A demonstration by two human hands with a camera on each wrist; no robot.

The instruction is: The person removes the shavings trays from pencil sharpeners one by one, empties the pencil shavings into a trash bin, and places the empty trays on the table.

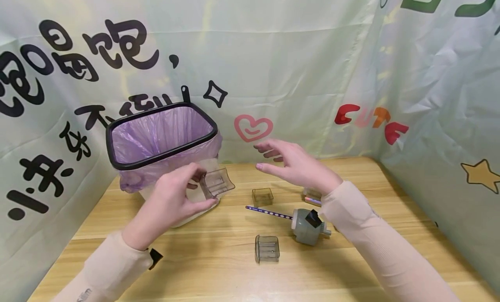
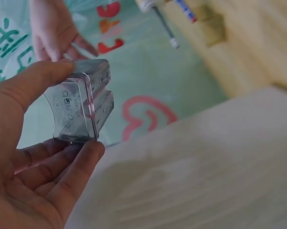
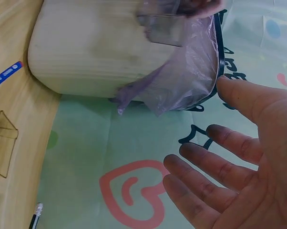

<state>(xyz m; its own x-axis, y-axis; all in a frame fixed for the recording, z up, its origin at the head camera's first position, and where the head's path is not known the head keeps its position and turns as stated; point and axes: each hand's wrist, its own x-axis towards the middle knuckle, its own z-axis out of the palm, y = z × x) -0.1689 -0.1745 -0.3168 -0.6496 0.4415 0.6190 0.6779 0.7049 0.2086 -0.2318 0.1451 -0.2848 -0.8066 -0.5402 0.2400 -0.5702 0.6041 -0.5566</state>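
My left hand (image 1: 168, 206) grips a clear smoky plastic drawer (image 1: 218, 182), thumb on one side and fingers on the other. In the left wrist view that drawer (image 2: 72, 109) shows moulded lettering. It is held tilted, in front of a white bin (image 3: 86, 47) lined with a purple bag (image 1: 164, 130). Raised above the table, my right hand (image 1: 294, 163) holds nothing; its fingers are spread and the fingertips (image 3: 193, 151) look darkened. Below it sits a grey pencil sharpener (image 1: 305, 229) with a blue dotted pencil (image 1: 269, 213) stuck in its front.
A second clear plastic drawer (image 1: 267, 249) lies on the wooden table (image 1: 218, 267) near the front. Farther back stands a small clear box (image 1: 262, 198). Partly hidden by my right wrist is a clear container (image 1: 311, 195) with pens. Printed cloth walls (image 1: 297, 76) enclose the table.
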